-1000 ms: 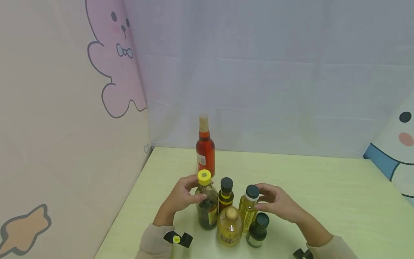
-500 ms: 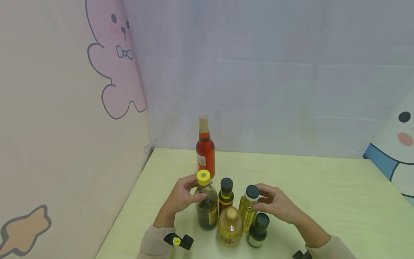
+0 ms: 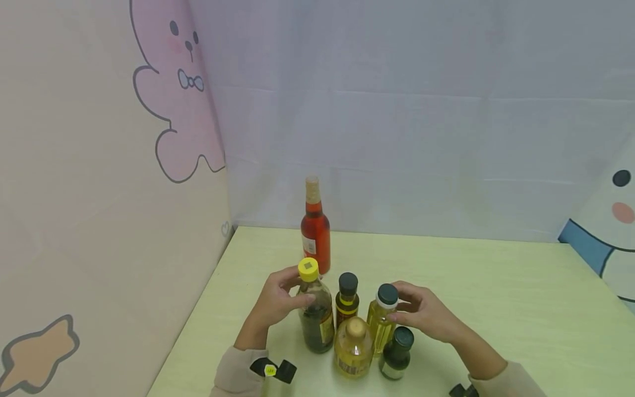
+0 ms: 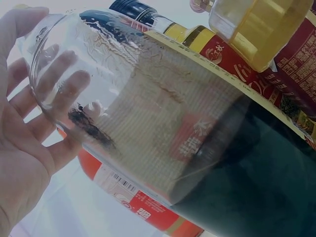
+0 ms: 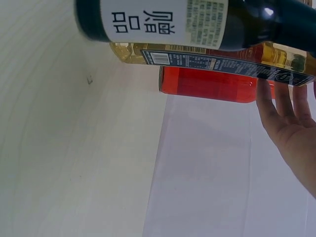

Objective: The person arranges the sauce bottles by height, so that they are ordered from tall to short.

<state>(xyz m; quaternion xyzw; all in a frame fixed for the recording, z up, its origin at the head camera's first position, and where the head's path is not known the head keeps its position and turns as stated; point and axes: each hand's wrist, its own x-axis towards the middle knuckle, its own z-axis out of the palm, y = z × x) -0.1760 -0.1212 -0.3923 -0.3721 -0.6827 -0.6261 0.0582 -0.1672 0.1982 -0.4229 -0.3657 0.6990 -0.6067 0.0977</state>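
The white label (image 5: 163, 19) on the dark green bottle (image 5: 237, 22) in the right wrist view carries two large Chinese characters reading "赠品", with blocks of small print beside them, too small to read.

The blue label strip (image 5: 222, 64) on the yellow oil bottle (image 5: 148, 52) bears a barcode and fine print, not legible.

In the left wrist view, the red label (image 4: 133, 197) on the red-liquid bottle (image 4: 89, 165) carries a barcode and unreadable print. The red label (image 4: 296, 59) at upper right shows Chinese text, not legible.
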